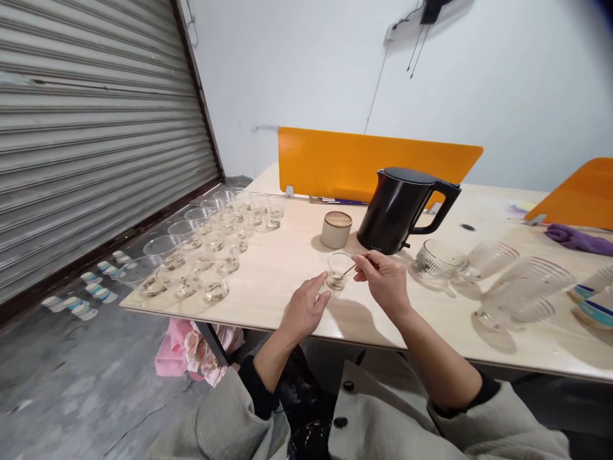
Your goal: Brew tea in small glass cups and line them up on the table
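A small clear cup (338, 279) stands upright on the table in front of me, with a little dark material at its bottom. My left hand (305, 305) steadies the cup from its left side, fingers and thumb against the lower wall. Between the fingertips of my right hand (383, 281) is a thin brown stick (351, 268), pinched near its top. It slants down into the cup; whether its tip ends in a spoon bowl cannot be made out. Just behind the cup sits a beige canister (336, 234) with a wooden lid.
Rows of clear cups (216, 291) with dark bits inside fill the table's left end. A black kettle (395, 211) stands behind my right hand. To the right are a ribbed glass cup (438, 259) and stacked clear cups (524, 294) on their sides. An orange divider (373, 166) runs behind.
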Available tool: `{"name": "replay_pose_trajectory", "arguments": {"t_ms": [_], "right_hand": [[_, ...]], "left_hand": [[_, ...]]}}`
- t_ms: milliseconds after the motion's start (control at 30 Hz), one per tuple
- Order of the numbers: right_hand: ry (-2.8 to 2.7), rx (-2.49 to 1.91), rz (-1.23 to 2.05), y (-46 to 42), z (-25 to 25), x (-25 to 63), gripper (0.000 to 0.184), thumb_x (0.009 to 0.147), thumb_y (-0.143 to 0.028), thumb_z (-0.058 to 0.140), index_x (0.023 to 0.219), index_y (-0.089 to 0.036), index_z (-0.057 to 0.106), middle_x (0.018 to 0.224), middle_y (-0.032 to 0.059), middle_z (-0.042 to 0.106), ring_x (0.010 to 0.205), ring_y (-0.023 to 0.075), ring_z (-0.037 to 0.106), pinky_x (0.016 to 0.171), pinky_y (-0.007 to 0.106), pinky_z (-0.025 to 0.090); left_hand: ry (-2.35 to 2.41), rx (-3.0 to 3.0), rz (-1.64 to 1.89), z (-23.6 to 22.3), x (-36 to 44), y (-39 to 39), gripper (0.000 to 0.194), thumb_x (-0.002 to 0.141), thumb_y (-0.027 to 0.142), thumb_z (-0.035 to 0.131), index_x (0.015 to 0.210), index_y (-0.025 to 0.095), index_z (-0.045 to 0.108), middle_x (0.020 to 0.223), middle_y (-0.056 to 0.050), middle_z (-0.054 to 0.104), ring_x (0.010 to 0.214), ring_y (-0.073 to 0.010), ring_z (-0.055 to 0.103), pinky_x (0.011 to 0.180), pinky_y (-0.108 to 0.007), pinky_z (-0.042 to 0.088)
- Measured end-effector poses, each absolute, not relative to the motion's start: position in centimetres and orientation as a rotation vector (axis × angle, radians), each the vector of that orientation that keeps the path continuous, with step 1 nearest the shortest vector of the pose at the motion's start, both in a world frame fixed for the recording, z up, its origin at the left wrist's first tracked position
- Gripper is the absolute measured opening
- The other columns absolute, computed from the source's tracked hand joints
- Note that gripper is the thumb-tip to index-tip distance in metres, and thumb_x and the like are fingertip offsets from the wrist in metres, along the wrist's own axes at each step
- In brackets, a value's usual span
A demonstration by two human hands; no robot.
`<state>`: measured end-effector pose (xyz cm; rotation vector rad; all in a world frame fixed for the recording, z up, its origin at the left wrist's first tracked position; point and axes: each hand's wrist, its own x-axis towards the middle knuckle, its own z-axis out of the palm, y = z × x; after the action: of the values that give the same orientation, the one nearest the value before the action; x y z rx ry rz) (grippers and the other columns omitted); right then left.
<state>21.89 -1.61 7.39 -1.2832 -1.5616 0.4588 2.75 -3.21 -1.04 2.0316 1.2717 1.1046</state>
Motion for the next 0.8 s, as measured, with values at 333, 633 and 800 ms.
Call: {"name": "replay_pose_trajectory", "arguments": {"t_ms": [333,633,800], "right_hand": [[-1.502,-1.284,0.487,-1.7,7.8,21.7,0.036,0.091,-0.050,0.068,0.071,-0.020,0.068,0.063,-0.0009,0.067,0.054,0.0144,0.069,0.052,0.022,0.050],[-1.286,-1.152,0.449,-3.1,9.8,23.8,0.032,0.089,-0.050,0.073,0.081,-0.019,0.074,0.068,-0.0009,0.068,0.053,0.0131,0.066,0.053,0.024,0.054],[-1.292,-1.126,0.433,-3.7,9.2,24.1,0.031,0.090,-0.050,0.072,0.085,-0.019,0.074,0.071,0.0000,0.069,0.057,0.0142,0.068,0.056,0.026,0.057]], "left_hand": [[1.269,2.013,1.117,-0.9,2.8,-3.3,0.050,0.100,0.033,0.050,0.146,0.016,0.057,0.148,-0.011,0.062,0.138,-0.0238,0.057,0.120,-0.041,0.042],[1.277,2.018,1.116,-1.3,2.7,-3.1,0.049,0.100,0.032,0.051,0.146,0.018,0.058,0.148,-0.010,0.062,0.138,-0.0243,0.057,0.120,-0.042,0.043],[1.273,2.004,1.125,-1.3,2.7,-3.1,0.048,0.100,0.033,0.051,0.145,0.019,0.059,0.147,-0.010,0.063,0.137,-0.0241,0.058,0.120,-0.042,0.043]]}}
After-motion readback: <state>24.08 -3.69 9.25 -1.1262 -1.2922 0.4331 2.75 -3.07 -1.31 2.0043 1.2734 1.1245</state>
